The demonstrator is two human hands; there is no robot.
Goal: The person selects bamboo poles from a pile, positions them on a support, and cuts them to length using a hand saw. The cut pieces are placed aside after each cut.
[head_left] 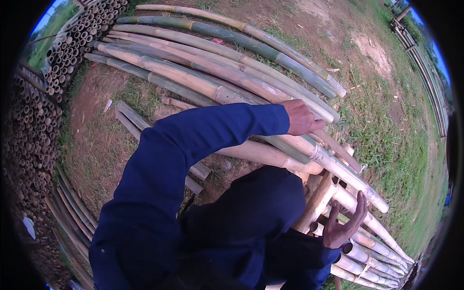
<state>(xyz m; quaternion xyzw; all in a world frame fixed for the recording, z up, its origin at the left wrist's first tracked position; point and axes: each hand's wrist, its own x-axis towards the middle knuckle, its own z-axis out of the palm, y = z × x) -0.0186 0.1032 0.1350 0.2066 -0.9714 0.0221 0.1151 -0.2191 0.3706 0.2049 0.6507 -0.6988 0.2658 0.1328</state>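
Observation:
My left hand (pixel 300 117), at the end of a blue sleeve reaching across from the left, is closed above the bamboo poles. A flat brownish strip (pixel 342 153) runs from beside its fingers toward the lower right. Whether those fingers grip the strip or a pole beneath is hidden. Just below lies a long pale bamboo pole (pixel 338 166), sloping down to the right. My right hand (pixel 344 224) is raised with fingers apart and nothing in it. Near it are a short thick wooden block (pixel 316 203) and the cut ends of several bamboo poles (pixel 357 253).
Long bamboo poles (pixel 193 63), green and tan, lie side by side across the upper middle. A tall stack of cut bamboo (pixel 36 135) fills the left edge. Shorter pieces (pixel 133 116) rest on the dirt. More poles (pixel 423 72) stand on a rack at far right, beyond grass.

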